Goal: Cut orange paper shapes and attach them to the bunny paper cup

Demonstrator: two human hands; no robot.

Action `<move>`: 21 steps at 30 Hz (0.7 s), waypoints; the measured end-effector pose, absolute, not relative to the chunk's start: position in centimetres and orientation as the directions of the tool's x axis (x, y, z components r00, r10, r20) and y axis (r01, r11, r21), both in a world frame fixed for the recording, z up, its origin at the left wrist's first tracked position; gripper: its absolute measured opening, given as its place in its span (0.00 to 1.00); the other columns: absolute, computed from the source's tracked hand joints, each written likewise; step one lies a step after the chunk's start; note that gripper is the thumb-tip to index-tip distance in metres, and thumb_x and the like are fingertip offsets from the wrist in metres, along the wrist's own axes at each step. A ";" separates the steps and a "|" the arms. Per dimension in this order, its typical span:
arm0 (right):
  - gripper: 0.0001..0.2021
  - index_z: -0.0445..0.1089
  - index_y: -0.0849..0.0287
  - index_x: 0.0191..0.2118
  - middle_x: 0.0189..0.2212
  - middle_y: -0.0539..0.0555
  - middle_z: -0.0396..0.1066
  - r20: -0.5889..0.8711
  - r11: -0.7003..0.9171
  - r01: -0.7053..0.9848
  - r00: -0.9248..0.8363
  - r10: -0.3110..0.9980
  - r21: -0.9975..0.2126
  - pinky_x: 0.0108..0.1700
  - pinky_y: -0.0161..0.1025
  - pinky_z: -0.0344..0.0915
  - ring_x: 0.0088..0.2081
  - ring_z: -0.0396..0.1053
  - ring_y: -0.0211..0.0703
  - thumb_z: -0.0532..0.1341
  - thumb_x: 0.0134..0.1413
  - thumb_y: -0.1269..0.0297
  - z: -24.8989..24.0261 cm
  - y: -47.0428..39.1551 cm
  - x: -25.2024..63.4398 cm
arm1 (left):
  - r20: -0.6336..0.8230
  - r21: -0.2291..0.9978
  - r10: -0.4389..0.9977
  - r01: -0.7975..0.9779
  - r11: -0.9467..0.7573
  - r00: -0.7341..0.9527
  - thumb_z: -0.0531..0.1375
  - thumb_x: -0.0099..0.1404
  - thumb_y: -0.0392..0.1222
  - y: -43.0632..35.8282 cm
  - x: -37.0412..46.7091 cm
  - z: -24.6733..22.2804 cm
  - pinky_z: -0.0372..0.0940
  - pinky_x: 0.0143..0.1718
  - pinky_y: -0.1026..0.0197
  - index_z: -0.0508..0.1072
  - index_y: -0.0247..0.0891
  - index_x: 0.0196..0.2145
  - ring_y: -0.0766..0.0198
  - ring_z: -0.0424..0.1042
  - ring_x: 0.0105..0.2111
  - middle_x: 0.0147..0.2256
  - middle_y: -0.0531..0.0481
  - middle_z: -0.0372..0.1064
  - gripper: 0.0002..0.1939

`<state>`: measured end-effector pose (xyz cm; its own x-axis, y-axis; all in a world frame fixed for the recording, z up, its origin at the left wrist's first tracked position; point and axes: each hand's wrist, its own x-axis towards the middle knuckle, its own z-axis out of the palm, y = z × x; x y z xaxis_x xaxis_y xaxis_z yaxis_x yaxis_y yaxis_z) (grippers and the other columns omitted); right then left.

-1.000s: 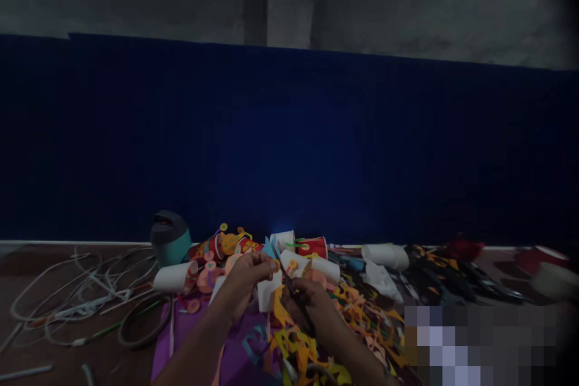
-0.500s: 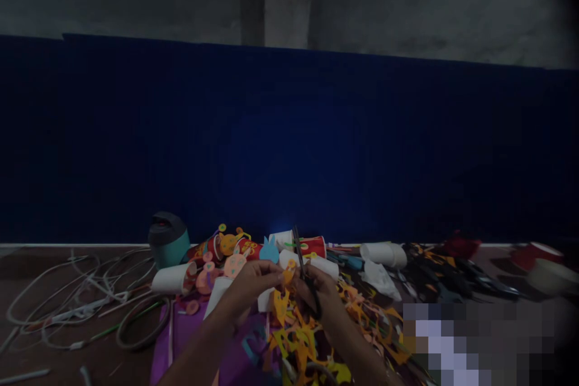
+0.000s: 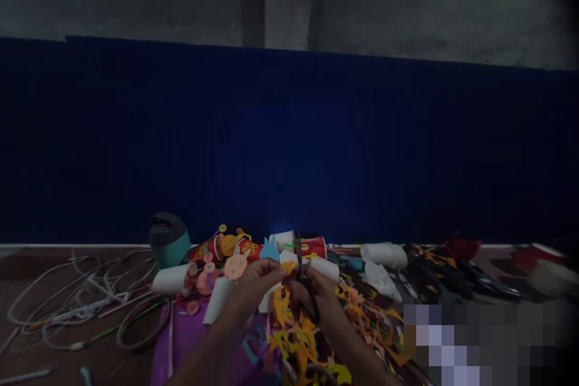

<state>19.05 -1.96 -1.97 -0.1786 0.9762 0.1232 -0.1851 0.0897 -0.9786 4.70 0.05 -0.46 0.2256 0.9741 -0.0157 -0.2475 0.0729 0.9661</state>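
Observation:
Between the thumb and fingers of my left hand (image 3: 260,280) is a small orange paper piece (image 3: 288,266). My right hand (image 3: 319,292) grips a pair of dark scissors (image 3: 299,256), whose blades point up and away, close beside the paper piece. Whether the blades touch the paper I cannot tell. Below both hands lies a heap of yellow and orange paper scraps (image 3: 301,338). A purple sheet (image 3: 203,344) is under my left forearm. A white paper cup (image 3: 217,301) lies just left of my left hand, and a blue paper cutout (image 3: 270,250) shows beyond it.
At the left are a teal container with a dark lid (image 3: 169,241) and looped white cable (image 3: 81,289). Red cups (image 3: 312,247) and pink paper faces (image 3: 236,266) lie beyond my hands. White cups (image 3: 383,255) and crumpled tissue (image 3: 381,280) lie right. A blue panel (image 3: 289,145) stands behind.
The orange piece has turned in my left fingers and now looks smaller and flatter. The scissors have shifted slightly, with the blades showing a narrow gap. My hands otherwise stay in place.

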 end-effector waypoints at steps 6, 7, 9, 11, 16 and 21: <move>0.14 0.62 0.60 0.31 0.18 0.47 0.68 0.127 0.086 -0.139 -0.323 0.938 -0.986 0.22 0.32 0.62 0.20 0.65 0.35 0.63 0.46 0.54 -1.3 -2.6 18.5 | -0.057 0.935 0.981 -0.335 0.117 0.183 0.63 0.53 0.42 -0.4 4.7 0.2 0.56 0.23 0.69 0.66 0.36 0.24 0.72 0.61 0.20 0.20 0.57 0.63 0.09; 0.14 0.62 0.61 0.30 0.18 0.47 0.68 0.135 0.099 -0.124 -0.328 0.935 -0.987 0.22 0.32 0.61 0.19 0.65 0.35 0.62 0.46 0.55 -1.3 -2.7 18.4 | -0.057 0.934 0.984 -0.340 0.113 0.171 0.63 0.53 0.41 -0.4 4.7 0.3 0.55 0.22 0.70 0.65 0.36 0.23 0.72 0.60 0.20 0.20 0.57 0.62 0.10; 0.13 0.62 0.61 0.29 0.18 0.47 0.67 0.144 0.113 -0.112 -0.331 0.932 -0.987 0.22 0.31 0.61 0.19 0.65 0.35 0.62 0.46 0.56 -1.3 -2.7 18.4 | -0.047 0.931 0.987 -0.352 0.099 0.153 0.63 0.52 0.40 -0.5 4.8 0.5 0.55 0.22 0.70 0.65 0.36 0.22 0.73 0.59 0.19 0.19 0.58 0.61 0.10; 0.12 0.62 0.61 0.29 0.17 0.47 0.67 0.133 0.099 -0.119 -0.334 0.933 -0.988 0.22 0.32 0.62 0.19 0.64 0.35 0.62 0.46 0.57 -1.6 -2.6 18.4 | -0.032 0.928 0.988 -0.364 0.085 0.149 0.63 0.52 0.39 -0.6 4.9 0.5 0.54 0.21 0.71 0.65 0.35 0.22 0.74 0.58 0.19 0.19 0.58 0.60 0.10; 0.12 0.60 0.60 0.28 0.15 0.45 0.65 0.120 0.065 -0.173 -0.328 0.937 -0.983 0.20 0.31 0.62 0.17 0.62 0.34 0.63 0.45 0.59 -2.2 -2.4 18.0 | -0.052 0.916 0.990 -0.390 0.098 0.127 0.63 0.52 0.40 -0.8 5.2 0.2 0.53 0.20 0.70 0.65 0.36 0.22 0.74 0.57 0.17 0.19 0.58 0.61 0.10; 0.13 0.60 0.59 0.27 0.13 0.43 0.62 0.109 0.058 -0.170 -0.306 0.946 -0.984 0.18 0.30 0.59 0.15 0.60 0.33 0.64 0.44 0.59 -1.8 -2.6 17.9 | -0.049 0.901 0.995 -0.425 0.080 0.083 0.64 0.50 0.41 -1.0 5.5 -0.1 0.56 0.23 0.69 0.66 0.35 0.24 0.72 0.62 0.21 0.22 0.56 0.64 0.10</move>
